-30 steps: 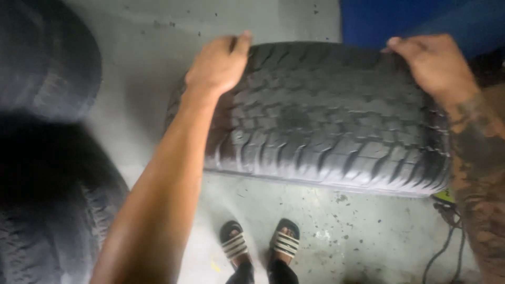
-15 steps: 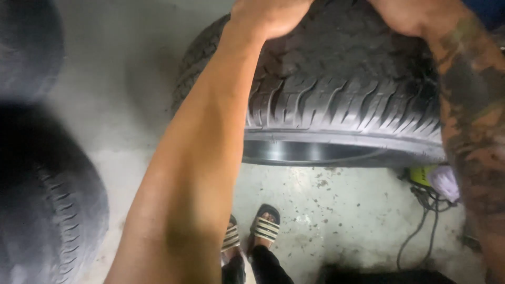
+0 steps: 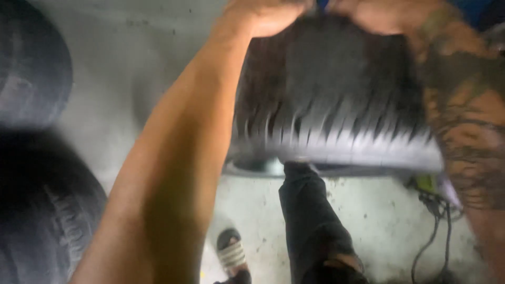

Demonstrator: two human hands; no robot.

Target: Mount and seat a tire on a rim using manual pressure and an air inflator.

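Nearest the camera, a dark trouser leg (image 3: 310, 221) is being raised with its knee toward the underside of a tyre, while one striped sandal (image 3: 231, 255) is being kept flat on the speckled concrete floor (image 3: 368, 215). At the left edge, two other black tyres are being seen, one low and close (image 3: 42, 221) and one further up (image 3: 29, 63), both well apart from the held one. At the right, a thin black cable (image 3: 428, 236) is lying looped on the floor beside a small green and pale object (image 3: 431, 184), too blurred to be told. Above the knee, one large black tyre (image 3: 336, 105) is being held off the floor, tread toward the camera, much smeared by motion. At its far top edge, the left hand (image 3: 263, 18) is being clamped over the tread, and the right hand (image 3: 389, 16), on a tattooed forearm, is being clamped likewise just beside it.
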